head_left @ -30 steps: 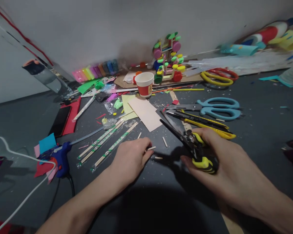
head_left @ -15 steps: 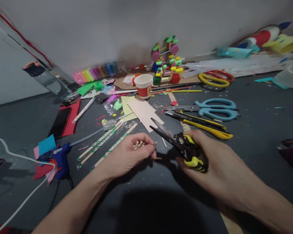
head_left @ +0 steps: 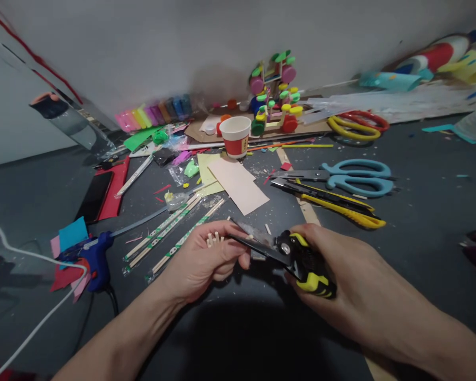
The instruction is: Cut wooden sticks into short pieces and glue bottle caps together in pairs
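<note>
My left hand point(head_left: 210, 256) is closed around several short wooden sticks point(head_left: 214, 239), whose pale ends poke out above the fingers. In my right hand point(head_left: 341, 270) is a pair of black-and-yellow shears point(head_left: 287, 248), gripped by the handles. The shears' blades are parted and reach to the fingertips of my left hand, with a stick end between them; whether they touch it I cannot tell. Beyond the hands lies a pale pink card point(head_left: 241, 185). Wrapped chopsticks point(head_left: 186, 238) rest left of my left hand.
A red-and-white paper cup point(head_left: 236, 140) stands behind the card. Blue-handled scissors point(head_left: 357, 177) and yellow utility knives point(head_left: 341, 209) lie to the right. At left are a blue glue gun point(head_left: 99, 262) with its cord and a black phone point(head_left: 96, 196). Colourful wheeled models point(head_left: 275, 100) stand at the back.
The shears have moved left and down to my left hand, their blades now around the stick end. My left hand has shifted slightly left. The view has tilted a little.
</note>
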A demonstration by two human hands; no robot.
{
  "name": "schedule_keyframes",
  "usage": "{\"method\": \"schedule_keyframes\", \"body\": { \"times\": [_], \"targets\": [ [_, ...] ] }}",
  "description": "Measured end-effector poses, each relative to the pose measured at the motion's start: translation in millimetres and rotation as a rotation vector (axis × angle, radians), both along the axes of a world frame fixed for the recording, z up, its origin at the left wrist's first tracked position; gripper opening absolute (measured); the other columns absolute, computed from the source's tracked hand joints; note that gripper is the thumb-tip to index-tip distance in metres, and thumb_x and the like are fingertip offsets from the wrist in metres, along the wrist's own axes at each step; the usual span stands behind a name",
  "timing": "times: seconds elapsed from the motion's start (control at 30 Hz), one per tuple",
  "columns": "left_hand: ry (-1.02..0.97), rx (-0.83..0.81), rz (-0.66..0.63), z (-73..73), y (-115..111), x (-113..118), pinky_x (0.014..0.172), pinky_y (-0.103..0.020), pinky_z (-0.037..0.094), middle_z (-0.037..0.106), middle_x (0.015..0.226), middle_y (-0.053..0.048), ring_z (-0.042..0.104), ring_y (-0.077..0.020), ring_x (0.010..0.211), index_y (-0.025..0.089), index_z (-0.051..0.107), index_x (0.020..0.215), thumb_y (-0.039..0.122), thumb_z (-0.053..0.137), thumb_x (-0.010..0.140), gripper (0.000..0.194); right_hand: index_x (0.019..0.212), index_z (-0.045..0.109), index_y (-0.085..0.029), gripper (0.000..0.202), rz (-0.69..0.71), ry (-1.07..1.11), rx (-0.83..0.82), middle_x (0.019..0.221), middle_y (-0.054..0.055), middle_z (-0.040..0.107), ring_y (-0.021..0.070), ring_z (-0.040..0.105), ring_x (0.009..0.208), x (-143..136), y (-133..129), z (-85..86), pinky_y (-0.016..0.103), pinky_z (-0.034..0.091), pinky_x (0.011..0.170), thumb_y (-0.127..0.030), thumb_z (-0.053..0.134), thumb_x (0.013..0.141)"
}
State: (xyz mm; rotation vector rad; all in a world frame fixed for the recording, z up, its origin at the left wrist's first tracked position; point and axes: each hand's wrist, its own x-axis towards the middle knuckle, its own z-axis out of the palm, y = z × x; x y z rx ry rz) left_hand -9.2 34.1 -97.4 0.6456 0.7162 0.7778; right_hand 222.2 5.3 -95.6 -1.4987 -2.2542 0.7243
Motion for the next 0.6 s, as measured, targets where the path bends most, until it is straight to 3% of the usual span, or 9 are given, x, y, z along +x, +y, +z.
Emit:
{"method": "schedule_keyframes", "body": {
  "times": [0.27,0.6],
  "targets": [
    [0.013,0.057,-0.032,-3.8,-1.4,-0.2,0.037,-0.014,0.014,0.063,0.057,0.002,0.024,0.0006,0.037,0.017,0.074,0.082,0.027,0.079,0.081,0.012,0.091,0.052,-0.022,0.010,0.040,0.054,-0.039,0.077,0.001,0.063,0.0179,0.056,0.062,-0.8,-0.7,4.7,0.029,0.039,0.053,-0.031,0.053,0.088],
    [-0.059,0.067,-0.018,-8.0,-5.9,4.9,0.036,-0.013,0.016,0.068,0.058,0.000,0.026,0.0006,0.036,0.017,0.071,0.077,0.030,0.080,0.080,0.016,0.085,0.049,-0.023,0.004,0.044,0.000,0.007,0.073,0.000,0.063,0.0204,0.057,0.060,-1.6,-3.6,2.5,0.029,0.035,0.051,-0.025,0.048,0.082]
  ]
}}
